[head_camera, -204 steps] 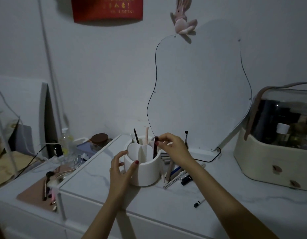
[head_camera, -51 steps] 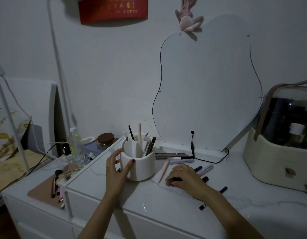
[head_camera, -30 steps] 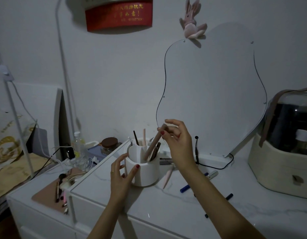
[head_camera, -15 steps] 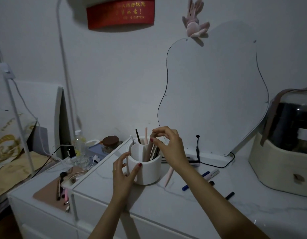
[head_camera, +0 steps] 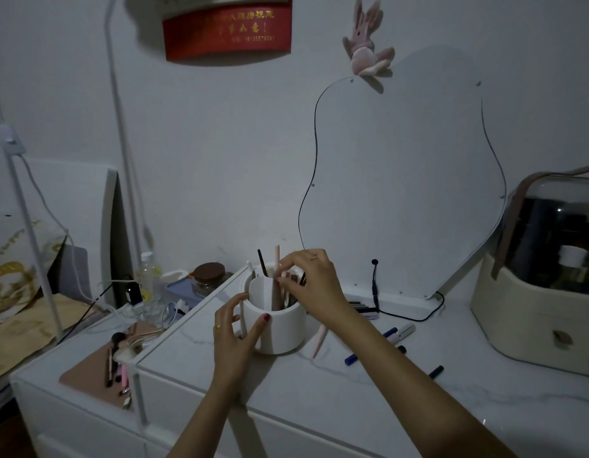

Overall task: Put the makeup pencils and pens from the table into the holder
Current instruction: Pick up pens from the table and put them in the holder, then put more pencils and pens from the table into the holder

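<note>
A white round holder (head_camera: 279,332) stands on the marble-look table top (head_camera: 369,391), with several pencils upright inside. My left hand (head_camera: 233,342) wraps its left side, thumb on the front wall. My right hand (head_camera: 314,285) hovers over the right rim, fingertips pinched on a brownish makeup pencil (head_camera: 275,297) that stands in the holder. Right of the holder lie a pink pencil (head_camera: 319,340), a blue pen (head_camera: 351,358), a blue-and-white pen (head_camera: 400,331) and a black pen (head_camera: 436,371). More pens (head_camera: 364,308) lie along the mirror base.
A curvy mirror (head_camera: 402,193) leans on the wall behind, its black cable (head_camera: 402,317) trailing on the table. A cream cosmetics case (head_camera: 534,312) fills the right side. A lower shelf at left carries brushes (head_camera: 116,361), a jar (head_camera: 208,279) and a bottle (head_camera: 148,282).
My right hand picked a pencil up from the table, raised it over the holder and has lowered it inside. My left hand has stayed on the holder.
</note>
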